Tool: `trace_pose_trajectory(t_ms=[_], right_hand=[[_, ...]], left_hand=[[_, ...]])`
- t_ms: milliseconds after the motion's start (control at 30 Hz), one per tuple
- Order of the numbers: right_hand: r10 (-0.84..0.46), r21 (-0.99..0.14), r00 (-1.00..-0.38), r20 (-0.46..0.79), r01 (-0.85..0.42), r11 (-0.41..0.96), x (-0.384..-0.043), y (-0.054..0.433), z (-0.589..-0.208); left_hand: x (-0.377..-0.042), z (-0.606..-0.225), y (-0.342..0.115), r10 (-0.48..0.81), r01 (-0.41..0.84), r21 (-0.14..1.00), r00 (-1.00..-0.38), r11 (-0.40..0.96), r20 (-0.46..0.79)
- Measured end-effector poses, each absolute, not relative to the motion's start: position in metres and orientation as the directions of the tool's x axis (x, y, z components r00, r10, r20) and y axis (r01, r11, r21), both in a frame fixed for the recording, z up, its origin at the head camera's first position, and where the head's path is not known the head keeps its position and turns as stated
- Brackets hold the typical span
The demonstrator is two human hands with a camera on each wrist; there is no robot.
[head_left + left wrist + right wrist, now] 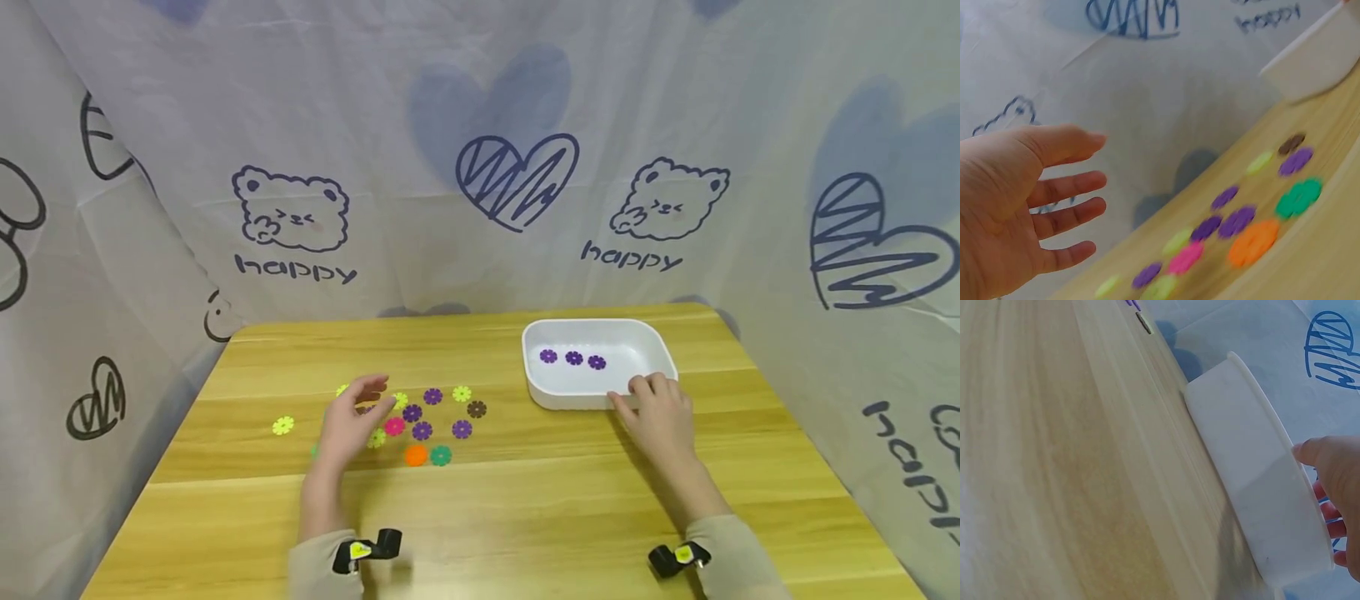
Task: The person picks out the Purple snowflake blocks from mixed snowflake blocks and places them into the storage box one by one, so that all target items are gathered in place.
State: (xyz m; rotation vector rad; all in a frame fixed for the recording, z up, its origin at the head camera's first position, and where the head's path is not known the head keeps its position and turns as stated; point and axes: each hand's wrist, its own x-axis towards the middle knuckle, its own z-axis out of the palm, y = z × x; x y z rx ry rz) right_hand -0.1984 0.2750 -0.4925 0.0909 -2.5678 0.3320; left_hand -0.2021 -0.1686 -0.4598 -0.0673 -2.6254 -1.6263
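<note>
My left hand (351, 423) hovers over the left part of a loose group of small plastic snowflake discs, its fingers apart and nothing between them. Beneath and beside it lie a pink disc (394, 427), an orange disc (416, 455), a green disc (441, 456), and several purple and yellow ones; the hand hides some. My right hand (660, 417) holds the rim of a white plastic box (566, 400) at its near right corner, thumb at the front and fingers over the edge. Inside the box, three purple discs (573, 358) lie in a row.
The discs and box are on a wooden table (510, 517). A printed curtain (405, 167) encloses it at the back and sides. A yellow disc (282, 426) lies apart at the left, and a brown disc (477, 409) marks the group's right end.
</note>
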Motion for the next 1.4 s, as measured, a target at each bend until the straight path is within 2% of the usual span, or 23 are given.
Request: trace_pose_trajectory(t_ms=[333,600,800,1000,1233,1400], right_hand=[[-0.005,-0.215,-0.836,0.549,-0.147,0.966,-0.199,0.274,-0.493],[-0.008,-0.211,-0.834,0.551,-0.148,0.966,-0.198,0.273,-0.495],[-0.001,-0.216,-0.844,0.537,-0.139,0.966,-0.197,0.273,-0.495],[0.002,-0.218,-0.853,0.522,-0.131,0.967,-0.198,0.272,-0.494],[0.011,-0.222,-0.857,0.515,-0.121,0.968,-0.197,0.273,-0.494],[0.016,-0.228,-0.862,0.507,-0.116,0.967,-0.197,0.273,-0.494]], left_hand=[[-0.194,-0.474,-0.218,-0.044,0.003,0.805,-0.998,0.593,0.036],[-0.189,-0.498,-0.238,-0.094,-0.08,0.834,-0.995,0.547,-0.034],[-0.191,-0.512,-0.246,-0.095,-0.067,0.837,-0.995,0.543,-0.018],[-0.195,-0.516,-0.246,-0.056,-0.023,0.796,-0.998,0.605,0.013],[-0.195,-0.516,-0.245,-0.067,-0.037,0.705,-0.998,0.708,0.014],[-0.196,-0.516,-0.243,-0.081,-0.056,0.682,-0.997,0.729,0.005]])
